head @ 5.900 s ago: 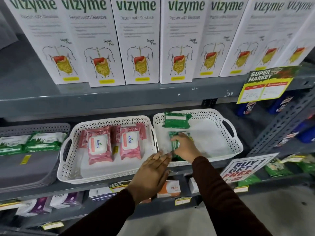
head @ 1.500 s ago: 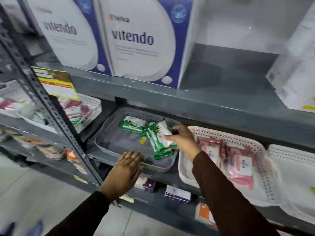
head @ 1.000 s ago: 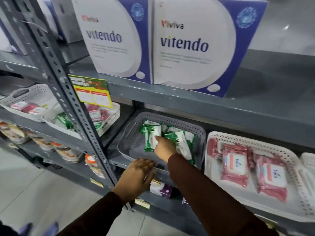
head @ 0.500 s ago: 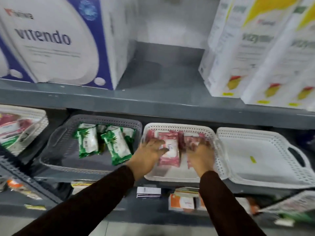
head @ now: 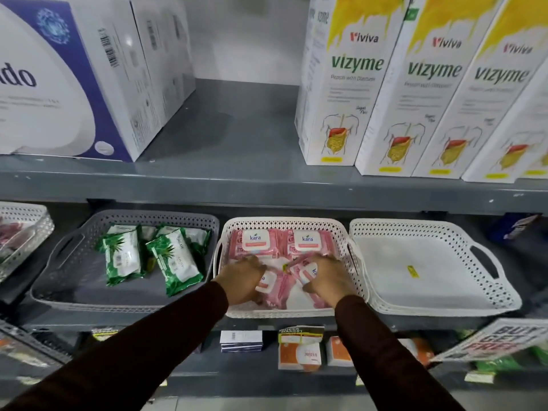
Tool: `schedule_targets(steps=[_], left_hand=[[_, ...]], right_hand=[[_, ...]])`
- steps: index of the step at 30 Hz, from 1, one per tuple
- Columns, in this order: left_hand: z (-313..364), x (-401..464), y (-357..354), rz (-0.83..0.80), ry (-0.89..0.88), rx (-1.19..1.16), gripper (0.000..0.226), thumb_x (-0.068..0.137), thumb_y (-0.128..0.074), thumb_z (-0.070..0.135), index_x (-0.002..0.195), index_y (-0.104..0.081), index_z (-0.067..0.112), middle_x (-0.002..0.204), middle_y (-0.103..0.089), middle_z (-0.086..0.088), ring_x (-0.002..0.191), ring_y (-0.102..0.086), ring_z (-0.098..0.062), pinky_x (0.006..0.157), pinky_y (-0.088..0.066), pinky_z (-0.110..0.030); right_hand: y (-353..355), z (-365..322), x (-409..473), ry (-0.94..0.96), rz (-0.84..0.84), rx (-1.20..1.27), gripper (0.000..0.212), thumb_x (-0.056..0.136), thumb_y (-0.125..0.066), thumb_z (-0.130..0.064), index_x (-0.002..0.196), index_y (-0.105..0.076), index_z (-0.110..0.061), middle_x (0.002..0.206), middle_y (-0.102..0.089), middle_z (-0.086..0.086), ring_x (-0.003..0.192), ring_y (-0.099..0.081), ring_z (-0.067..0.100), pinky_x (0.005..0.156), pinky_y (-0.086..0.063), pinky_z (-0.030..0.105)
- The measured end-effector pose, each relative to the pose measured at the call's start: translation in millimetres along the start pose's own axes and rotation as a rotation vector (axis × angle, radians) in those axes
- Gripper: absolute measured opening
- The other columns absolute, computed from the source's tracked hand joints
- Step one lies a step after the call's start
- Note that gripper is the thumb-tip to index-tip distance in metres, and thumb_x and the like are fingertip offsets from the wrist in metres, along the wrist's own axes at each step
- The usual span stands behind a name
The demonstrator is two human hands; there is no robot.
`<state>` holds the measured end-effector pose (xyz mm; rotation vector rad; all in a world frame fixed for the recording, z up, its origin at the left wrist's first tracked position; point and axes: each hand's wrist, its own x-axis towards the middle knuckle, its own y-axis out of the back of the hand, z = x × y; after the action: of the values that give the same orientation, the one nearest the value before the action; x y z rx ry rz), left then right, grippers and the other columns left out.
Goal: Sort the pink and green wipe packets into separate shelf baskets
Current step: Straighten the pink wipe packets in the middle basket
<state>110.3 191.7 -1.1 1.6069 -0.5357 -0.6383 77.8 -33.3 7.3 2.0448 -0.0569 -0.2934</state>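
Note:
Several green wipe packets (head: 121, 253) lie in the grey basket (head: 68, 292) on the left of the shelf. The middle white basket (head: 281, 225) holds pink wipe packets: two (head: 256, 243) lie flat at its back. My left hand (head: 241, 278) grips a pink packet (head: 274, 287) at the basket's front. My right hand (head: 324, 277) grips another pink packet (head: 308, 269) beside it. A second white basket (head: 444, 304) stands on the right, with only a small yellow sticker inside.
An upper shelf edge (head: 267, 185) overhangs the baskets, carrying tall Vizyme boxes (head: 341, 84) and a blue-and-white box (head: 74, 84). Small boxed goods (head: 299, 351) sit on the lower shelf. A promo sign (head: 498, 339) juts out at lower right. Another white basket (head: 26, 226) shows at far left.
My view has swung right from the grey basket to the middle one. Both hands moved into the pink basket and closed on the two front packets, pulling them toward the front.

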Motion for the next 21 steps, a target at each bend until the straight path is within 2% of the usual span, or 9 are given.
schedule_targets(steps=[1,4,6,9,11,14,16,19,21], left_hand=[[2,-4,-5,0.003,0.034,-0.016,0.064,0.085,-0.067,0.048,0.134,-0.048,0.011,0.126,-0.053,-0.015,0.114,-0.055,-0.03,0.098,-0.046,-0.042],[7,-12,-9,0.007,0.116,-0.021,0.058,0.089,-0.065,0.04,0.132,-0.048,0.007,0.127,-0.048,-0.015,0.111,-0.057,-0.029,0.091,-0.049,-0.038],[8,-13,-9,0.0,0.16,-0.024,0.058,0.087,-0.066,0.041,0.131,-0.049,0.008,0.128,-0.047,-0.013,0.11,-0.057,-0.028,0.088,-0.051,-0.038],[11,-11,-8,-0.018,0.205,-0.042,0.058,0.087,-0.067,0.04,0.13,-0.049,0.006,0.129,-0.047,-0.012,0.108,-0.058,-0.027,0.086,-0.052,-0.037],[10,-9,-12,-0.014,0.259,-0.07,0.061,0.087,-0.066,0.045,0.13,-0.048,0.004,0.128,-0.048,-0.013,0.106,-0.06,-0.027,0.087,-0.053,-0.037],[4,-3,-18,0.002,0.347,-0.159,0.071,0.087,-0.062,0.056,0.13,-0.046,0.002,0.127,-0.047,-0.014,0.101,-0.063,-0.028,0.088,-0.054,-0.039],[1,3,-21,0.02,0.335,-0.177,0.074,0.087,-0.06,0.058,0.134,-0.042,0.003,0.13,-0.045,-0.013,0.102,-0.062,-0.026,0.088,-0.054,-0.037],[4,12,-21,0.018,0.318,-0.272,0.067,0.093,-0.06,0.046,0.141,-0.036,0.006,0.137,-0.042,-0.014,0.113,-0.055,-0.027,0.094,-0.05,-0.036],[8,15,-20,0.027,0.323,-0.316,0.06,0.094,-0.062,0.034,0.141,-0.036,0.009,0.134,-0.04,-0.013,0.106,-0.056,-0.026,0.093,-0.051,-0.038]], right_hand=[[3,2,-1,0.0,-0.018,-0.018,0.068,0.062,-0.091,-0.018,0.119,-0.062,-0.041,0.122,-0.062,-0.008,0.109,-0.06,0.019,0.098,-0.05,0.038],[9,5,2,0.029,-0.059,-0.098,0.083,0.065,-0.089,-0.015,0.136,-0.053,-0.037,0.138,-0.059,-0.001,0.125,-0.055,0.025,0.105,-0.043,0.044],[7,9,4,0.042,-0.071,-0.076,0.088,0.063,-0.089,-0.012,0.138,-0.051,-0.039,0.142,-0.056,0.001,0.126,-0.055,0.026,0.105,-0.045,0.044],[11,16,6,0.088,-0.081,0.007,0.084,0.065,-0.085,0.0,0.136,-0.055,-0.033,0.141,-0.057,0.001,0.12,-0.059,0.024,0.089,-0.056,0.036],[15,20,7,0.109,-0.09,0.042,0.077,0.07,-0.075,0.009,0.135,-0.058,-0.027,0.141,-0.056,0.002,0.118,-0.059,0.024,0.082,-0.057,0.034],[13,27,10,0.156,-0.122,0.095,0.073,0.072,-0.067,0.016,0.132,-0.06,-0.024,0.142,-0.055,0.003,0.124,-0.056,0.023,0.096,-0.054,0.035],[12,28,10,0.202,-0.123,0.103,0.072,0.076,-0.063,0.017,0.134,-0.059,-0.025,0.143,-0.055,0.003,0.128,-0.054,0.023,0.104,-0.049,0.035],[7,24,12,0.262,-0.101,0.108,0.073,0.083,-0.052,0.021,0.142,-0.052,-0.021,0.15,-0.047,0.002,0.14,-0.042,0.023,0.111,-0.033,0.025],[0,20,16,0.283,-0.092,0.08,0.076,0.083,-0.047,0.022,0.147,-0.044,-0.019,0.158,-0.036,0.001,0.15,-0.024,0.023,0.122,-0.018,0.031]])
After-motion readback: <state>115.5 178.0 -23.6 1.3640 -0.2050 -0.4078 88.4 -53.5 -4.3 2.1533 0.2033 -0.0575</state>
